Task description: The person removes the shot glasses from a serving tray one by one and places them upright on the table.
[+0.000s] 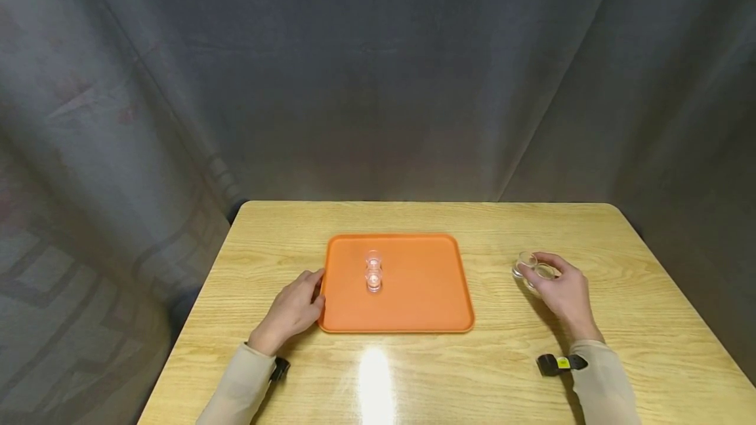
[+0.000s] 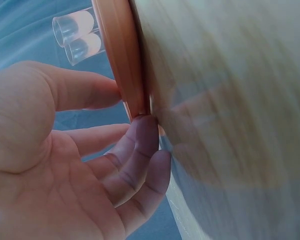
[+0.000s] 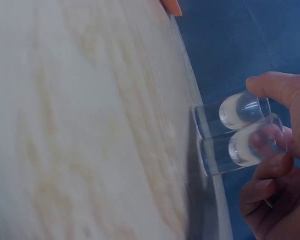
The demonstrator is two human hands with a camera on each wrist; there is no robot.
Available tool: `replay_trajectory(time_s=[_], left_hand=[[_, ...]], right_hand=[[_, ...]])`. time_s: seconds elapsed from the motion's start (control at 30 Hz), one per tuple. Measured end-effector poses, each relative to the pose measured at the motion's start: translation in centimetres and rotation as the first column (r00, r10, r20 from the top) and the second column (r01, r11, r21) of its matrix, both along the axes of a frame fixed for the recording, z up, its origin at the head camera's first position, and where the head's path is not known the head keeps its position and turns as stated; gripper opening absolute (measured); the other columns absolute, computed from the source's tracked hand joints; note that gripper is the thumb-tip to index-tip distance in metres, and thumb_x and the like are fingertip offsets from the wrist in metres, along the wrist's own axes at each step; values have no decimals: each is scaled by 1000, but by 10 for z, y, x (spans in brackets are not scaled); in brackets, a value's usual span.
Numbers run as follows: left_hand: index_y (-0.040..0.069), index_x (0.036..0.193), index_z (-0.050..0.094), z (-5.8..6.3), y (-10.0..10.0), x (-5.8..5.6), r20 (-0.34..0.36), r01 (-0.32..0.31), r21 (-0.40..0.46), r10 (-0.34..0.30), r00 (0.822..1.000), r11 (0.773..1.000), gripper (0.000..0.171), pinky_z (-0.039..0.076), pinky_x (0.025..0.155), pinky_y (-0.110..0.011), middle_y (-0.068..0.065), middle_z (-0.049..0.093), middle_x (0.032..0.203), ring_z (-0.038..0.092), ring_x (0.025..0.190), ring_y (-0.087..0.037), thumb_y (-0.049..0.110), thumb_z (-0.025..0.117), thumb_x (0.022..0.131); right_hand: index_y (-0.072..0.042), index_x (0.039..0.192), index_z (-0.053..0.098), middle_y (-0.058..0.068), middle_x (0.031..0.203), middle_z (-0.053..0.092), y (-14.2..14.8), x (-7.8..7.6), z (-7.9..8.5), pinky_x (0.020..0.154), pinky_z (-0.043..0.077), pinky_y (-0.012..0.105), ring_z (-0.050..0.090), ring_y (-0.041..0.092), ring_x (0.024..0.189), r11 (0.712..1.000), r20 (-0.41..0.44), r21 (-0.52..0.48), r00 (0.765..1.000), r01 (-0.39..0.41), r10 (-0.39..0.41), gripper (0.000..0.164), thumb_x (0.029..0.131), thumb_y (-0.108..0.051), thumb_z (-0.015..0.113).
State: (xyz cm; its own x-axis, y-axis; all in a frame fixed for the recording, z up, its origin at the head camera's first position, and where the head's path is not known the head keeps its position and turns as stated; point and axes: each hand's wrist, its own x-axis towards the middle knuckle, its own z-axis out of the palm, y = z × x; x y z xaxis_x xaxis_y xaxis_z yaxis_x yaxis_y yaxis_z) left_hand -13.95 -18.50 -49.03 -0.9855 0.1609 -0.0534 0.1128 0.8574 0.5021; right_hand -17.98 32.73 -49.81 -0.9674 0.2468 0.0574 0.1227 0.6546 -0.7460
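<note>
An orange tray (image 1: 425, 284) lies on the wooden table, with two clear shot glasses (image 1: 374, 281) standing one behind the other on its left half. My left hand (image 1: 295, 307) grips the tray's left edge; in the left wrist view the thumb presses on the rim (image 2: 122, 60) and the curled fingertips are at its underside. Off to the right of the tray, my right hand (image 1: 564, 287) pinches two more clear shot glasses (image 3: 250, 145) side by side by their upper parts, thumb and fingers at the rims. Their thick bases are close to the tabletop.
The wooden table (image 1: 401, 218) has rounded far corners and ends at a dark grey curtain (image 1: 378, 97). Curtain also hangs along the left and right. Each wrist wears a black strap (image 1: 558, 364).
</note>
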Motion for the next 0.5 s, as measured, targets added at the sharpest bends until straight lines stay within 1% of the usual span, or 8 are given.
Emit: replay_trajectory(time_s=[0.1, 0.23, 0.27, 0.3, 0.37, 0.43, 0.47, 0.5], left_hand=[[-1, 156, 51, 1, 0, 0, 0, 1, 3, -1, 1000, 1000, 56, 54, 92, -48, -13, 67, 131, 67, 107, -26, 14, 62, 104], [-1, 156, 51, 2, 0, 0, 1, 3, 5, -3, 1000, 1000, 56, 54, 95, -51, -14, 66, 133, 68, 114, -30, 15, 62, 104], [-1, 156, 51, 2, 0, 1, 3, 3, 4, -3, 1000, 1000, 56, 54, 95, -51, -14, 66, 133, 67, 114, -30, 14, 62, 104], [-1, 157, 50, 2, 0, 1, 7, 1, 4, -1, 1000, 1000, 56, 54, 96, -51, -14, 66, 134, 67, 114, -30, 15, 62, 104], [-1, 157, 50, 2, 0, 1, 6, 2, 4, -2, 1000, 1000, 57, 54, 95, -51, -14, 66, 134, 67, 113, -30, 15, 62, 104], [-1, 157, 50, 2, 0, 0, 4, 3, 2, -3, 1000, 1000, 57, 54, 94, -50, -14, 66, 133, 67, 112, -29, 15, 62, 104], [-1, 157, 50, 2, 0, 1, 6, 2, 3, -2, 1000, 1000, 57, 54, 94, -50, -14, 66, 133, 67, 112, -29, 15, 62, 104], [-1, 157, 50, 3, 0, 1, 5, 2, 5, -2, 1000, 1000, 57, 54, 93, -49, -13, 66, 133, 67, 111, -28, 15, 62, 104]], right_hand=[[-7, 140, 68, 25, 139, 67, 2, 2, 3, 65, 48, 19, 60, 2, 72, 1000, -2, 10, 1000, -15, 15, 62, 96, -50, 77], [-9, 141, 67, 26, 122, 73, 2, 6, 10, 56, 47, 26, 54, 7, 62, 1000, -13, 9, 1000, -21, 22, 61, 98, -51, 74], [-9, 141, 67, 26, 121, 73, 1, 7, 12, 55, 47, 27, 52, 9, 60, 1000, -21, 10, 1000, -20, 20, 60, 98, -51, 73], [-9, 141, 67, 27, 120, 73, 0, 7, 14, 54, 46, 27, 52, 9, 59, 1000, -27, 12, 999, -19, 20, 60, 98, -51, 73], [-10, 140, 68, 27, 119, 73, -3, 8, 18, 56, 45, 24, 50, 9, 57, 999, -45, 31, 999, -11, 12, 59, 98, -51, 72], [-10, 139, 69, 26, 115, 75, -8, 9, 22, 57, 44, 23, 49, 9, 55, 999, -75, 50, 997, -4, 8, 57, 98, -49, 73], [-10, 139, 70, 23, 111, 76, -12, 9, 25, 56, 44, 23, 49, 9, 53, 998, -89, 59, 996, -1, 7, 56, 98, -48, 74], [-11, 138, 70, 20, 98, 77, -15, 9, 27, 54, 43, 23, 47, 8, 50, 998, -101, 62, 995, 0, 7, 55, 97, -48, 75]])
